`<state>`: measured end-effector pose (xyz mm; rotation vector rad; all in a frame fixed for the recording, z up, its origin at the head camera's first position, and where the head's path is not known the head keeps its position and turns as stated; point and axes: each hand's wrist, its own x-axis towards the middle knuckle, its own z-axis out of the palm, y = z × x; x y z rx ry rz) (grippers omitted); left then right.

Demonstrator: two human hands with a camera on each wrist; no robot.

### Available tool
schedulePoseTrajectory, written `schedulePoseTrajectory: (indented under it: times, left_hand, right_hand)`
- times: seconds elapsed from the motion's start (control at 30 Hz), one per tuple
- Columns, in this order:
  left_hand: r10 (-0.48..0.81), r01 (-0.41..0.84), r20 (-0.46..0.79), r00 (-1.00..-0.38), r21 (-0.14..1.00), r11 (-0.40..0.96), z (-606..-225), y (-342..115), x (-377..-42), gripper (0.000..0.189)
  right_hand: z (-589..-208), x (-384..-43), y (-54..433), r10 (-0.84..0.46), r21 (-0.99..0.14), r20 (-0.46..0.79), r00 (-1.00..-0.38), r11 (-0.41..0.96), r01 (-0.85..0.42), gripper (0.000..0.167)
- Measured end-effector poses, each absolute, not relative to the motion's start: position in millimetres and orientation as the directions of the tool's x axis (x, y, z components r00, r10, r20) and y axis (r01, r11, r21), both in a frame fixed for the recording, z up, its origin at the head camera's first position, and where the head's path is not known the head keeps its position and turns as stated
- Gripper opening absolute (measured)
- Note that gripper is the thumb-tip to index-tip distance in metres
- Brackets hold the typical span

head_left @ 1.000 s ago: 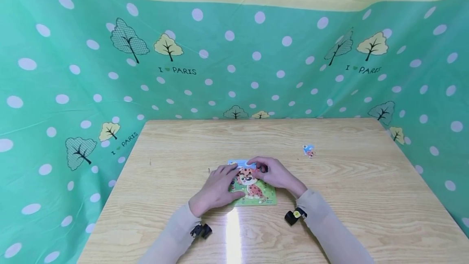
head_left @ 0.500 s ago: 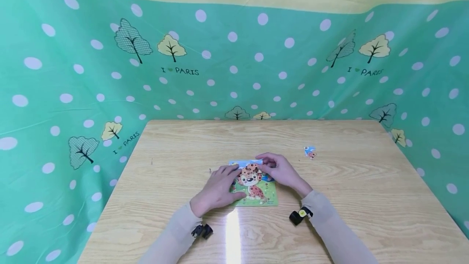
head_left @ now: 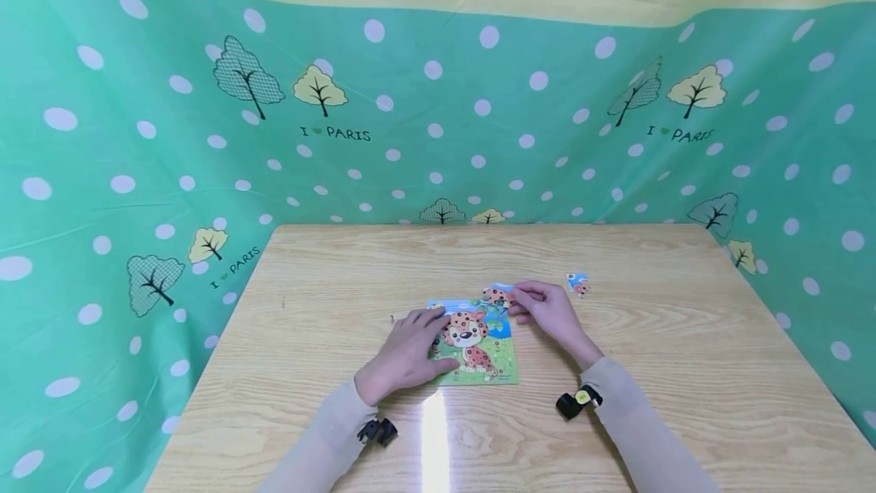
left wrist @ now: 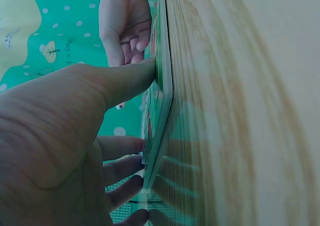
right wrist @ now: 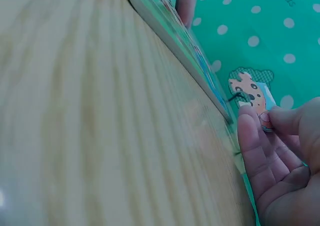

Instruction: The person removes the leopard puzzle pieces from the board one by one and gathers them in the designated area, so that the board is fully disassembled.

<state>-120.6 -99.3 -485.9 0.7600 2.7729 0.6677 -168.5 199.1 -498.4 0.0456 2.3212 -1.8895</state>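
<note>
A small jigsaw puzzle of a spotted leopard cub on green grass lies on the table. Over its left side rests my left hand, thumb and fingers spread. In the left wrist view the thumb touches the board near its front edge, and the other fingertips are along its side. My right hand is at the puzzle's upper right corner. Between thumb and fingers it pinches a puzzle piece printed with an orange spotted animal face and some blue.
Another loose puzzle piece, blue with a small pink animal, lies farther back on the right. The wooden table ends at a green dotted curtain behind. A bright light reflection crosses the tabletop in front of the puzzle.
My right hand has moved right from over the puzzle's top to its upper right corner, the puzzle piece now showing in its pinch. My left hand has stayed in place.
</note>
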Motion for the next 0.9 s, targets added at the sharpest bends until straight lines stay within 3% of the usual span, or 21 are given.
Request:
schedulePoseTrajectory:
  times: [0.9]
  left_hand:
    - [0.519,0.436,-0.068,-0.852,0.459,0.774,-485.3,-99.5,-118.1,0.082]
  right_hand:
    - [-495.3,-164.5,261.6,-0.026,-0.947,-0.116,-0.993,0.304,0.102,0.043]
